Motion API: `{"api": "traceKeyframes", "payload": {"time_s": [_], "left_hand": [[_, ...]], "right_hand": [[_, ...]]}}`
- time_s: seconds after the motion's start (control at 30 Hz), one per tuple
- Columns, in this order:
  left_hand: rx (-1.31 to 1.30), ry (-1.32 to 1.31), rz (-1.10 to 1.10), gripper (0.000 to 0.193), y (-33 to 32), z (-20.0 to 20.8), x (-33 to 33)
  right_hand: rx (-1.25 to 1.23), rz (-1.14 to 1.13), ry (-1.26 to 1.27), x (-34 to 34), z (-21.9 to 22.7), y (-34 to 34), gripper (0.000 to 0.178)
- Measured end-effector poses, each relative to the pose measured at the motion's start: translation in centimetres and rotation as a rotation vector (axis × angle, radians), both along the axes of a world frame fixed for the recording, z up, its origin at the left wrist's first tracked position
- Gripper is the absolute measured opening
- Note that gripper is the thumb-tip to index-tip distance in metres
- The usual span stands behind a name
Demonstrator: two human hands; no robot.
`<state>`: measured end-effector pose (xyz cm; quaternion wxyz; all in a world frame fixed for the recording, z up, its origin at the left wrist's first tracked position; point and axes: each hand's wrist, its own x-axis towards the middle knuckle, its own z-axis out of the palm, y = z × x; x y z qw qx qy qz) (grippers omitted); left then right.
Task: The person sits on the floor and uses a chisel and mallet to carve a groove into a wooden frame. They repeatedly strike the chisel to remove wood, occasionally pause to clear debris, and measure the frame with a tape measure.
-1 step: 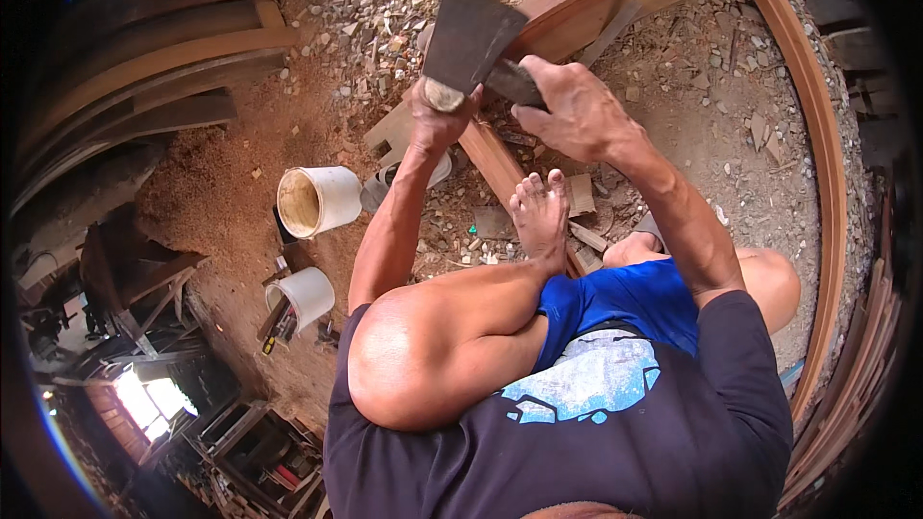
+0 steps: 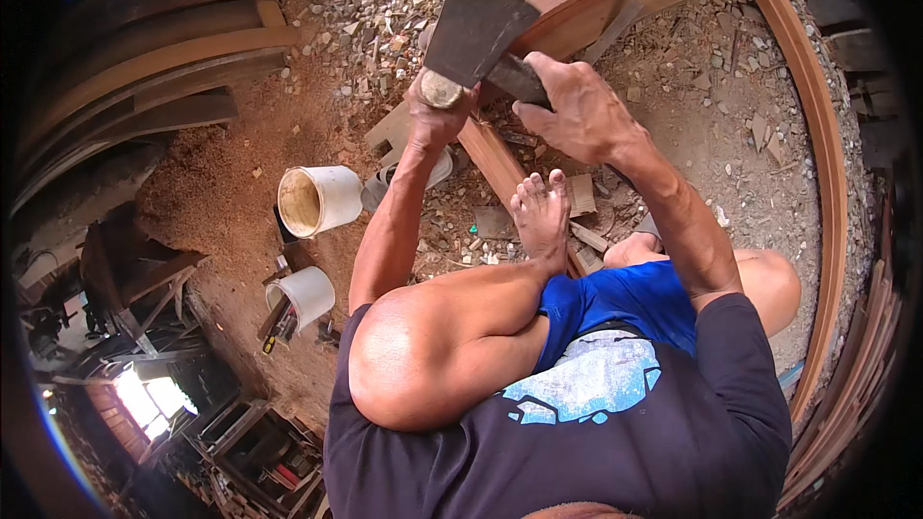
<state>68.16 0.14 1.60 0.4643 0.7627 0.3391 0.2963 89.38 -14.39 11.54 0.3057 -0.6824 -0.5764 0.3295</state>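
"2 grips show in the upper middle of the frame. Clamped on what?"

"The left hand (image 2: 437, 123) is wrapped round the handle (image 2: 441, 89) of a broad-bladed adze (image 2: 473, 40), judging by its shape. The right hand (image 2: 580, 113) pinches a dark block (image 2: 520, 81) between thumb and fingers."

"Why hold the adze like that?"

"The handle's pale, round end faces up at us and the blade (image 2: 483, 25) points toward the top of the frame. I'd guess the grip sits close to the head to steady that weight and leave the broad face free. The block reaches the blade's lower right corner; whether the 2 touch, I can't tell."

"And the bare foot (image 2: 540, 219) near the centre?"

"It rests by the wooden beam (image 2: 492, 165), perhaps bracing it. The upper white bucket (image 2: 334, 196) and lower white bucket (image 2: 310, 296), left of centre, are probably kept there within reach."

"Any labels or writing?"

"None I can read. Blade and block show no legible marks; the dark T-shirt (image 2: 673, 428), lower right, has a white-and-blue print without readable lettering."
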Motion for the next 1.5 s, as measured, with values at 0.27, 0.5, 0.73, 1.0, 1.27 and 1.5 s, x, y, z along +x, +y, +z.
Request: {"api": "traceKeyframes", "payload": {"time_s": [0.27,0.5,0.73,1.0,1.27,1.5], "left_hand": [[0.042,0.229,-0.035,0.026,0.4,-1.1,0.9],[0.105,0.081,-0.008,0.031,-2.4,-0.1,1.5],[0.086,0.312,-0.052,0.039,-1.7,-0.4,0.3],[0.149,0.23,-0.054,0.035,-1.9,-0.9,-0.4],[-0.004,0.055,0.034,0.03,0.3,-0.6,-0.2],[0.082,0.161,-0.025,0.025,-2.4,-0.5,0.1]], "right_hand": [[0.178,-0.116,-0.097,0.4,1.5,0.2,0.038],[0.047,0.022,-0.181,0.3,0.4,-0.2,0.029],[-0.004,0.046,-0.258,0.1,-0.4,0.0,0.03],[-0.084,0.054,-0.184,-1.0,-1.3,-0.8,0.03],[0.101,-0.106,0.027,0.5,2.2,-1.2,0.034],[-0.007,0.03,-0.17,-0.7,0.6,0.1,0.03]]}}
